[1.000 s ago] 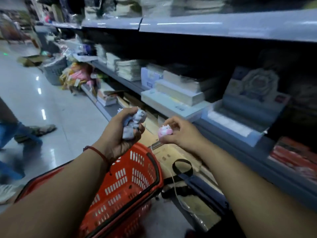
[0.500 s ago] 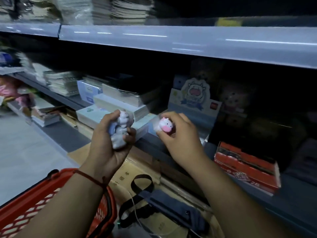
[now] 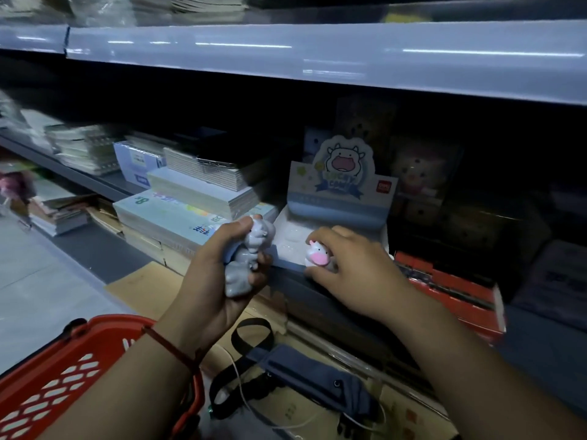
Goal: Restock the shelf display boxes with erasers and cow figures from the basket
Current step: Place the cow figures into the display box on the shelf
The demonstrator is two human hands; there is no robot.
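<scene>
While the right hand point(image 3: 355, 271) pinches one pink cow figure point(image 3: 318, 257) at the front lip of the cow display box point(image 3: 336, 211), the left hand point(image 3: 216, 281), at its 9 o'clock, grips a clump of grey cow figures point(image 3: 249, 258). Its tray looks unfilled, so restock's prob. barely begun; basket point(image 3: 63, 376) sits at 7 o'clock, contents hidden.

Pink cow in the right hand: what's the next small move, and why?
Probably lower the pink cow into a free well of the display box and ease the grip. The right hand pinches it just over the box's front edge, the white wells behind it look unfilled, and the left hand holds more grey cows to place next.
</scene>
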